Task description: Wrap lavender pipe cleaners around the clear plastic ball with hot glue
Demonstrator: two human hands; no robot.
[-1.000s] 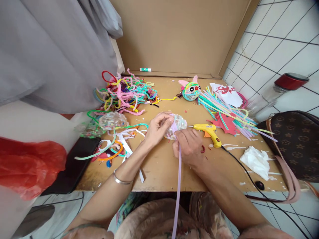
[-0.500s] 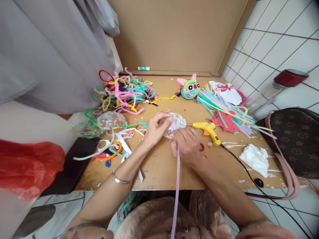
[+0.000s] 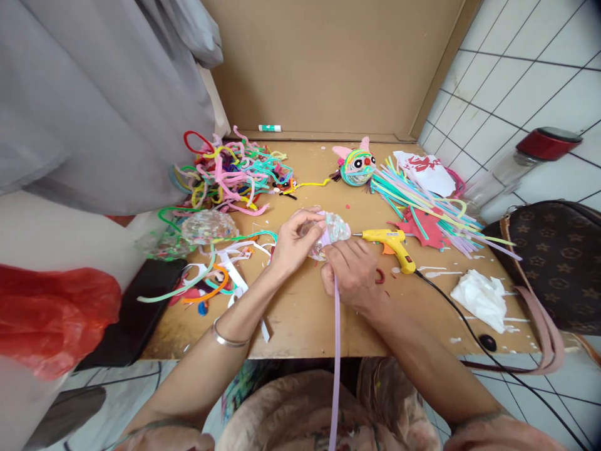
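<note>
Right, biggest first: the board [image 3: 328, 69] stands behind the table [image 3: 300, 326], and I'm working over the middle. Out on my right, there's the brown bag [image 3: 558, 269]. Far left, a wild tangle of a pile [image 3: 230, 172], all colours; far right, the bundle [image 3: 422, 200] fans out, partly over a red cutout [image 3: 429, 228]. And here's the lilac strip [image 3: 337, 351], dropping towards my lap from my right hand [image 3: 350, 269], fingers curled shut on it. My left hand [image 3: 295, 241] pinches the ball [image 3: 339, 227] from its left side, thumb on top. The yellow glue gun [image 3: 392, 241] lies just right of the ball, nozzle towards it. Behind, the toy [image 3: 357, 168] shows pink ears! The ball sits between my hands, lilac across it. Smallest, the tube [image 3: 270, 128] lies by the board.
</note>
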